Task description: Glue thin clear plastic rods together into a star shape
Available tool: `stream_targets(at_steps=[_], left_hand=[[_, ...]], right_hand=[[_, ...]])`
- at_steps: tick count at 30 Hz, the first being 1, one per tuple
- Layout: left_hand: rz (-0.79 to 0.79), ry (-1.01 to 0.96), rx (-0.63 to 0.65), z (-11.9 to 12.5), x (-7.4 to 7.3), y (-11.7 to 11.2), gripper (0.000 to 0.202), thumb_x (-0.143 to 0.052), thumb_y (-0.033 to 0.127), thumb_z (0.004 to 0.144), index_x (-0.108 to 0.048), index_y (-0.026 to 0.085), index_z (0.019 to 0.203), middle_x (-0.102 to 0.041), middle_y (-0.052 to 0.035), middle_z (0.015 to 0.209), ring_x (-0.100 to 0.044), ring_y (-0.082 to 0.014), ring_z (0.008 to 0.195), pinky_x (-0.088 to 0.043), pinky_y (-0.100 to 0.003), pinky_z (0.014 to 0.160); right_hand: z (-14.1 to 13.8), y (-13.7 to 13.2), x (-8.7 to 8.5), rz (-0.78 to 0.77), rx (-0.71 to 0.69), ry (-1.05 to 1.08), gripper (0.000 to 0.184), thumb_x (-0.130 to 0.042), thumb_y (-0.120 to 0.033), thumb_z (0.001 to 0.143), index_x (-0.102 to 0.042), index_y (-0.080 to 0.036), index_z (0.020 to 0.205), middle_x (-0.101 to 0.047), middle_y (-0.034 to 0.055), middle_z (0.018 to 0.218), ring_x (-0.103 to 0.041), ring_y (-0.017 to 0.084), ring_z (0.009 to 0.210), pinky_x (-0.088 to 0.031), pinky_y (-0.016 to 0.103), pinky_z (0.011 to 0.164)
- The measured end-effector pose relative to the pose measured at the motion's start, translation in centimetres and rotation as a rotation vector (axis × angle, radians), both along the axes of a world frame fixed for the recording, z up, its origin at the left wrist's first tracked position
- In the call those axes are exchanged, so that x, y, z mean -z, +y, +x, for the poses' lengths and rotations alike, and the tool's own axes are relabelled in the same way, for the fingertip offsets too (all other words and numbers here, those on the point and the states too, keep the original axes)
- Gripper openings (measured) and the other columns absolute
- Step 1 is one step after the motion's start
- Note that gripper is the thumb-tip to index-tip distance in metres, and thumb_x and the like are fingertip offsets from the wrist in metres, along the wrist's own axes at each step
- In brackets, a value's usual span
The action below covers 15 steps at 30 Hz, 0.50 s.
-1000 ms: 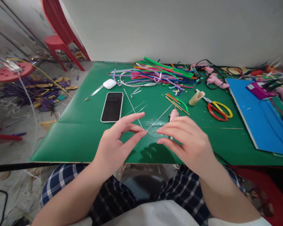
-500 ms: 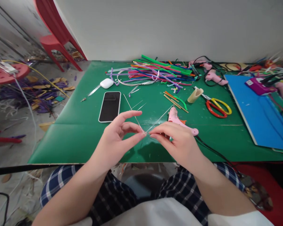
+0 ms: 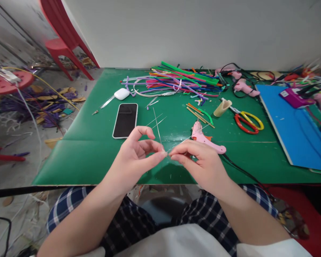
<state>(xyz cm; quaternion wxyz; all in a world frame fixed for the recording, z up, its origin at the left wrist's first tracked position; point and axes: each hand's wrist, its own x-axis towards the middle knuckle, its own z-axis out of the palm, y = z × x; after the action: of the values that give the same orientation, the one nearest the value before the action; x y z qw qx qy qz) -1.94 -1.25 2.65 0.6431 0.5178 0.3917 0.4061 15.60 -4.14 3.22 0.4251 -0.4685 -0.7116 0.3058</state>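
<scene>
Near the front of the green table, my left hand (image 3: 139,155) pinches a thin pale wire (image 3: 157,125) between thumb and fingertip. Its long end rises away from me, slightly left of upright. My right hand (image 3: 199,159), also in a pinch, grips a thin wire (image 3: 186,139) that slants up to the right towards the pink glue gun (image 3: 203,137). The two lengths come together at my fingertips; whether they are one bent piece or two, I cannot tell. Two loose thin wires (image 3: 159,121) lie behind my left hand, beside a phone (image 3: 125,120).
A heap of coloured pipe cleaners (image 3: 182,80) lies at the back. On the right are scissors (image 3: 247,121), a short beige tube (image 3: 222,108), thin sticks (image 3: 198,116) and a blue board (image 3: 296,135). A white case (image 3: 121,94) is behind the phone. The glue gun's cord runs right.
Both wire lengths have swung clockwise: the left one stands more upright, and the right one leans lower, reaching over the glue gun. My hands stay nearly in place, still pinching.
</scene>
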Motion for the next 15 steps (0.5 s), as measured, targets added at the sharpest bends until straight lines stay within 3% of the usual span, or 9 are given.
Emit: stream_targets(at_steps=[11, 15], left_hand=[[0.020, -0.054, -0.001, 0.12, 0.16, -0.11, 0.030, -0.067, 0.012, 0.075, -0.043, 0.024, 0.089, -0.062, 0.0060, 0.071, -0.059, -0.0073, 0.068, -0.047, -0.018, 0.064], [0.026, -0.047, 0.013, 0.08, 0.10, -0.21, 0.028, -0.066, 0.012, 0.076, -0.042, 0.023, 0.087, -0.061, 0.0059, 0.070, -0.058, -0.0068, 0.066, -0.046, -0.017, 0.063]], right_hand=[[-0.70, -0.12, 0.13, -0.102, 0.075, 0.032, 0.008, -0.061, -0.013, 0.078, -0.065, -0.019, 0.076, -0.066, -0.0031, 0.068, -0.058, 0.009, 0.061, -0.042, 0.018, 0.048], [-0.60, -0.12, -0.01, -0.120, 0.052, 0.046, 0.009, -0.061, -0.013, 0.078, -0.065, -0.019, 0.074, -0.067, -0.0023, 0.069, -0.060, 0.010, 0.062, -0.046, 0.019, 0.052]])
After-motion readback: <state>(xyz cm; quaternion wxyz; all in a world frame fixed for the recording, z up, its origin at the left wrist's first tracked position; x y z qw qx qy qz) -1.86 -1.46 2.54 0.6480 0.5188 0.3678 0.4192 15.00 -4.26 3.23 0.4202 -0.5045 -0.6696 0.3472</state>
